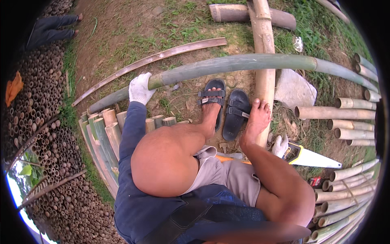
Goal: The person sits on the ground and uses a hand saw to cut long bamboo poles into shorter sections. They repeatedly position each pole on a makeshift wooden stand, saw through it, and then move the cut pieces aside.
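A long green bamboo pole (235,63) runs from left to right across a thick tan bamboo pole (262,36). In a white glove, my left hand (140,88) is closed around the green pole toward its left end. My right hand (279,147), also gloved, is at the handle of a handsaw (317,159) beside my right leg. It seems closed on the black and yellow grip, though my leg hides the wrist. The saw blade points right, apart from the green pole. My bare right foot (260,116) presses on the tan pole.
Black sandals (235,118) lie by my feet, one worn. A flat stone (294,90) sits right of the tan pole. Cut bamboo (349,187) is stacked at right, more stands upright (103,134) at left. A split strip (162,55) lies beyond. Another person's legs (53,28) show far left.
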### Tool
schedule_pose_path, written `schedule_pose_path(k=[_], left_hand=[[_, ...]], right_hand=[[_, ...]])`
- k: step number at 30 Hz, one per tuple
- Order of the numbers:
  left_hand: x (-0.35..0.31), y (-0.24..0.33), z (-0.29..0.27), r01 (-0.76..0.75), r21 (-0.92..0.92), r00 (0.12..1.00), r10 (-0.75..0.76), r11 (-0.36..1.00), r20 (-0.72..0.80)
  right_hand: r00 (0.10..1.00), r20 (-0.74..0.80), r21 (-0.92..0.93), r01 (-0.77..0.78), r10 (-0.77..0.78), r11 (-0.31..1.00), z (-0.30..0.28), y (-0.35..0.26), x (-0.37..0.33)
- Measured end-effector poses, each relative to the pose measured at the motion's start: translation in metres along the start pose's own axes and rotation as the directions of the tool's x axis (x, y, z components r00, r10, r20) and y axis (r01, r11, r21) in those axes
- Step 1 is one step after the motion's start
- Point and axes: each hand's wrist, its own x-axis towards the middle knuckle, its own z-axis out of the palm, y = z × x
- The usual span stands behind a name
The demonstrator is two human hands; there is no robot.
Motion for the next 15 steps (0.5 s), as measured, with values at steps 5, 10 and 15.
schedule_pose_path(k=[5, 10, 15], left_hand=[[-0.010, 0.009, 0.000, 0.085, 0.065, 0.994, -0.081, 0.994, -0.074], [0.017, 0.026, -0.014, -0.008, -0.371, 0.986, 0.068, 0.929, 0.149], [0.122, 0.038, 0.015, 0.073, -0.560, 0.975, 0.060, 0.825, 0.215]], right_hand=[[0.953, 0.111, 0.307, -0.302, 0.281, 0.903, -0.005, -0.015, 0.005], [0.951, 0.162, 0.327, -0.302, 0.262, 0.896, -0.013, -0.015, 0.000], [0.954, 0.094, 0.346, -0.298, 0.284, 0.890, -0.015, -0.021, 0.001]])
